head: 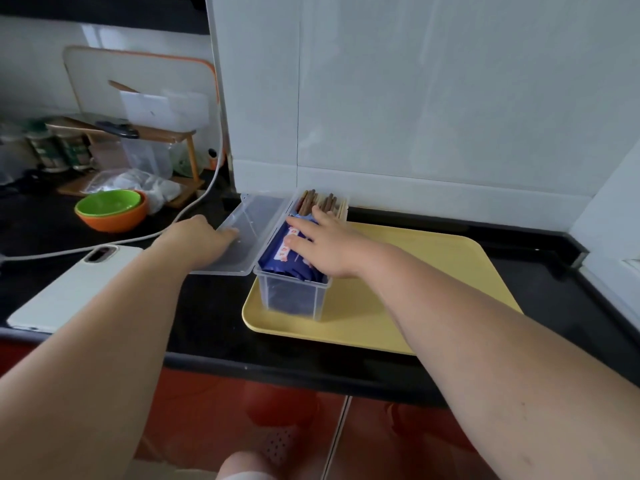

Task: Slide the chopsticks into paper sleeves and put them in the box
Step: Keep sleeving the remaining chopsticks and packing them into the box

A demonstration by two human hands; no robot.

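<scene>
A clear plastic box stands on the yellow tray, its hinged lid lying open to the left. Blue paper sleeves with chopsticks fill the box, and brown chopstick ends stick out at its far end. My right hand lies flat on the sleeves, fingers straight, pressing them down. My left hand rests on the inside of the open lid, its fingertips touching the plastic.
A white phone lies on the black counter at the left, with a white cable running past it. Stacked green and orange bowls sit behind. A wooden rack with jars and containers stands at the back left. White tiled wall rises behind the tray.
</scene>
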